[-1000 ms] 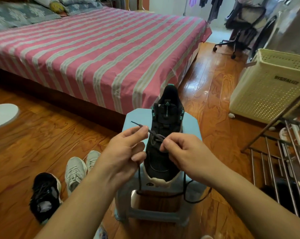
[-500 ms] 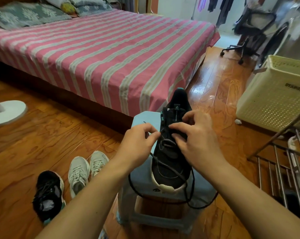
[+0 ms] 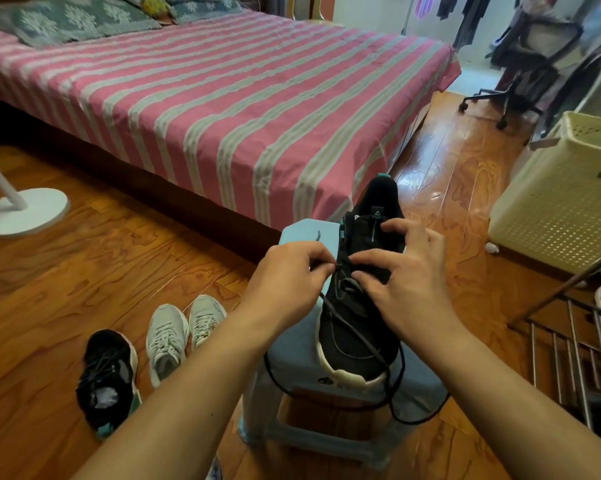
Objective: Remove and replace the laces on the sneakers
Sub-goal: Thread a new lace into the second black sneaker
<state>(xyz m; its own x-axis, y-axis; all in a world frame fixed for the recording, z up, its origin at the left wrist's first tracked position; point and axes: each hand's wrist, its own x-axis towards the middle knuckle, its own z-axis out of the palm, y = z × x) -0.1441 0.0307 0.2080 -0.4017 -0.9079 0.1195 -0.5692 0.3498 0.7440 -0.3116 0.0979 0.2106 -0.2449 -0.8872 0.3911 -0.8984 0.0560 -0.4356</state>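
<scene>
Lacing black sneaker point(image 3: 358, 306) on blue stool point(image 3: 302, 362), centre frame.
Left hand point(image 3: 288, 282) pinches lace point(image 3: 354, 327) end beside the eyelets; right hand point(image 3: 410, 282) rests on the tongue, fingers curled, grip unclear.

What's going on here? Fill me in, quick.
A person is lacing a black sneaker that sits on a pale blue stool. The left hand pinches the dark lace near its tip, and the right hand rests its fingers on the shoe's tongue area. Long slack loops of lace hang off the stool's front. Another black sneaker and a grey pair wait on the wooden floor.
</scene>
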